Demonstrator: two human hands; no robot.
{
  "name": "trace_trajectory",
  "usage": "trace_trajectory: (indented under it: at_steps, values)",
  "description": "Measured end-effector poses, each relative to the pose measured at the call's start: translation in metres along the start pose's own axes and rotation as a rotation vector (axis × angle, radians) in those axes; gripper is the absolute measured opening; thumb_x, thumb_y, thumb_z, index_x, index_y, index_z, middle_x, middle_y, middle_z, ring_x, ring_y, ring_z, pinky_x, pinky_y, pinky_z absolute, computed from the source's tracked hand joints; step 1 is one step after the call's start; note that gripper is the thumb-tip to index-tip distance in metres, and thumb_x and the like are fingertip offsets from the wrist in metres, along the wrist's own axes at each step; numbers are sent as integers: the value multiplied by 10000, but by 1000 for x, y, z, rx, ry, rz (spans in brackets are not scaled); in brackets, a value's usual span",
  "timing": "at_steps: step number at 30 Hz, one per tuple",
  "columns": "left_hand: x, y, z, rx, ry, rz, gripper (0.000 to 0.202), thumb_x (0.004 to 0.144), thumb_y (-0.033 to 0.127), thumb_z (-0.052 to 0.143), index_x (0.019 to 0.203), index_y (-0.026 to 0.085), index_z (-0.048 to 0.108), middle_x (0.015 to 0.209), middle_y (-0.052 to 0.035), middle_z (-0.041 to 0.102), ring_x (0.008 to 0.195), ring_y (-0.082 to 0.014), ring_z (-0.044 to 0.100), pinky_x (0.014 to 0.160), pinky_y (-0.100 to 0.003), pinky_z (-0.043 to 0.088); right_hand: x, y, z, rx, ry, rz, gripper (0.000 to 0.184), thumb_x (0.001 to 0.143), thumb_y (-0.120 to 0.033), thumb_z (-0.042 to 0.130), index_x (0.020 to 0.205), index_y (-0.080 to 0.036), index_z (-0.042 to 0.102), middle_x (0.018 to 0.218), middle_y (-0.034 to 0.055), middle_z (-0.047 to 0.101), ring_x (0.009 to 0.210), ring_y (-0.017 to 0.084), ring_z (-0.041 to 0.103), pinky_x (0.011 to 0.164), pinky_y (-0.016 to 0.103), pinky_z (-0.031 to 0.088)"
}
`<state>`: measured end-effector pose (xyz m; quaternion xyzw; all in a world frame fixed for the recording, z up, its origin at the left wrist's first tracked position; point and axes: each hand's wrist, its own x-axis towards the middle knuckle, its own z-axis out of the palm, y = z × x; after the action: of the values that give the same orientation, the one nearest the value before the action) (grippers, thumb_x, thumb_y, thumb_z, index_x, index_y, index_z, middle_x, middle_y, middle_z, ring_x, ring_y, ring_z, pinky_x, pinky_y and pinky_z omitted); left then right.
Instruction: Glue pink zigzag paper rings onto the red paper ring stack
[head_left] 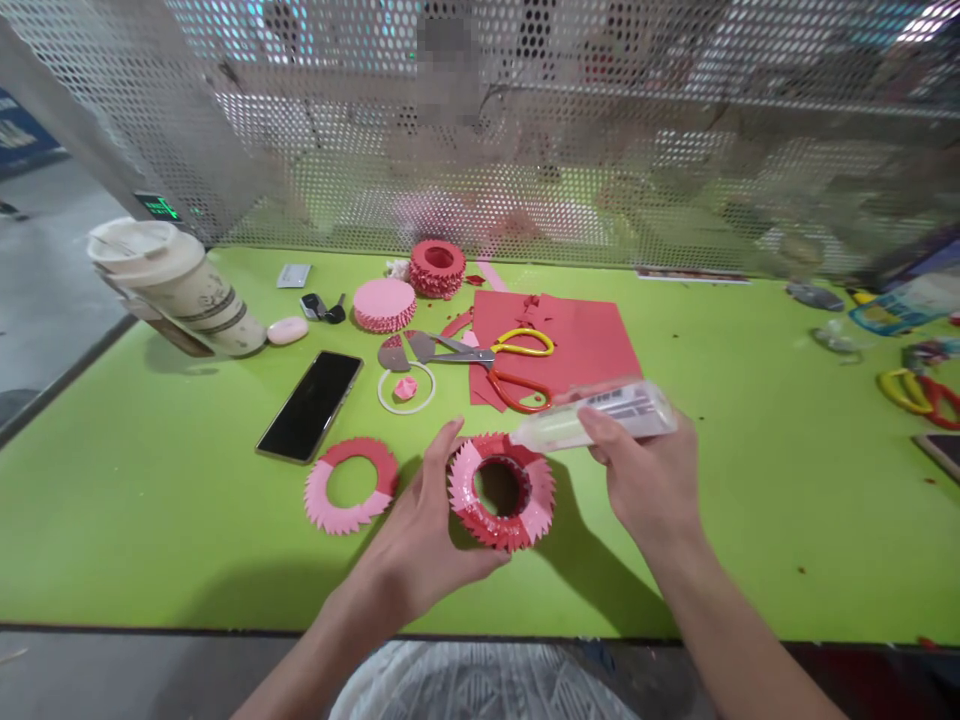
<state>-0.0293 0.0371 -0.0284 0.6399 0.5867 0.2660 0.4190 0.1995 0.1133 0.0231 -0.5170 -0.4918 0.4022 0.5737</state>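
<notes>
Green worktable before us; our left hand curls its fingers against a light, fragile serrated paper ring, best held by its outer edge, while our right hand pinches a clear glue tube just above it

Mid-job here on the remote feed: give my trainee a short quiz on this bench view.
1. What is the right hand holding?
2. True or false: the left hand is touching the serrated red-and-pink paper ring.
3. Which is closer to the left hand: (A) the flat pink-and-red paper ring, or (B) the scissors?

Key: 1. A translucent squeeze tube. 2. True. 3. A.
</notes>
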Motion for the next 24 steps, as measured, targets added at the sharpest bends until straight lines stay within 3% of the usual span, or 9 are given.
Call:
trace_trajectory:
  at_steps: [4,6,10,13,17,22,24]
  values:
    - [-7,-1,24,42,199,61,1393,719,307,981,1772,348,70,1765,-217,421,1665,-484,397,1304,-728,397,-5,-4,-10,48,80,7,101,880,-261,911,911,-254,815,914,33,837,624,134,575,481,233,431]
    - [-7,-3,20,45,164,91,1415,714,312,986,1775,350,50,1806,-222,356,1690,-487,346,1318,-735,376,-7,-7,-9,48,72,-5,106,887,-266,908,923,-261,809,926,38,838,641,148,591,480,247,426]
    - [5,-4,-10,19,-47,88,1378,785,316,940,1784,348,-9,1872,-213,235,1720,-445,307,1352,-680,358,-7,-10,5,46,-44,-21,118,890,-276,893,965,-268,802,994,46,852,665,168,660,525,281,514]
    - [14,-1,-23,18,-130,80,1330,807,308,915,1787,367,18,1830,-183,363,1657,-416,448,1316,-618,436,-6,-10,18,0,-113,-50,104,886,-265,874,960,-262,802,985,43,860,753,197,760,626,310,612]
    - [16,2,-20,-11,-105,46,1330,811,339,919,1786,403,17,1716,-133,542,1551,-394,585,1263,-597,494,-7,-12,22,-93,-111,-103,117,846,-244,883,934,-264,809,952,31,867,814,223,813,705,340,671]
    - [7,4,-5,-16,-47,-10,1308,787,317,928,1784,357,83,1737,-174,506,1543,-417,588,1240,-611,518,-8,-11,0,-151,-31,-114,108,856,-255,882,928,-271,803,939,40,872,841,250,838,698,353,684]
    - [-2,2,5,-4,26,14,1297,767,292,934,1771,334,114,1735,-192,504,1574,-437,551,1256,-643,500,-9,-9,-13,-179,-35,-128,92,903,-278,865,969,-284,800,972,49,870,879,262,839,678,352,678]
